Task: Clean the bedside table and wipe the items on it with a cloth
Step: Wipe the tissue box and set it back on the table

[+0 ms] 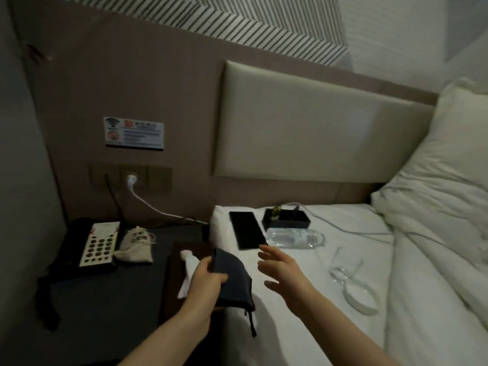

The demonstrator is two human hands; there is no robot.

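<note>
dark blue cloth [232, 281] (folded) over the bedside table [105, 299] edge

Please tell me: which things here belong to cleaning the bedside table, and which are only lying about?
Belonging to the job:
- dark cloth, gripped by the left hand
- bedside table
- telephone, small fabric pouch, tissue box on it
- right hand, open above the bed

Only lying about:
- pillow
- wifi notice
- white cable

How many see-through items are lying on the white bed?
3. A clear plastic water bottle lies on its side beside the black open box; a clear drinking glass lies tipped over further right; a round clear glass dish sits just below it. Others may be hidden.
</note>
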